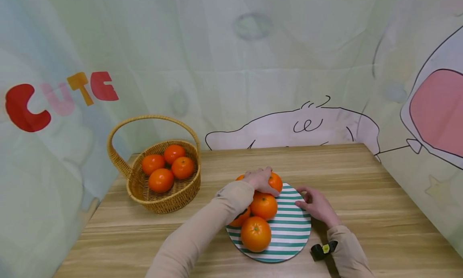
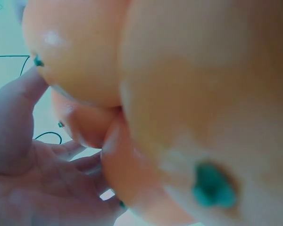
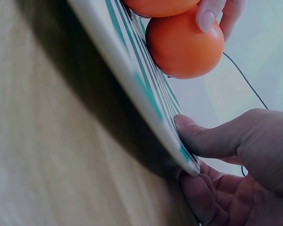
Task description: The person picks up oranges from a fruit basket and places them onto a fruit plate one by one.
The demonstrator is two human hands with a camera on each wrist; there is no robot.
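Observation:
Several oranges sit bunched on the left part of a round plate [image 1: 291, 229] with green and white stripes. My left hand [image 1: 258, 179] reaches over the far end of the bunch. Its thumb and fingers curve over the far-right orange [image 1: 276, 182], and the palm hides part of another. The left wrist view has the thumb against one orange [image 2: 75, 52] and the fingers spread behind others. At the plate's right rim, my right hand [image 1: 316, 203] pinches the edge, thumb [image 3: 193, 132] on top and fingers [image 3: 203, 197] beneath. Closest to me lies a large orange [image 1: 255, 234].
A wicker basket [image 1: 173, 203] with a tall arched handle stands at the back left, holding several oranges [image 1: 160, 180]. The wooden table [image 1: 361, 181] ends at a printed curtain [image 1: 217, 68] behind. A black band [image 1: 322, 250] circles the right wrist.

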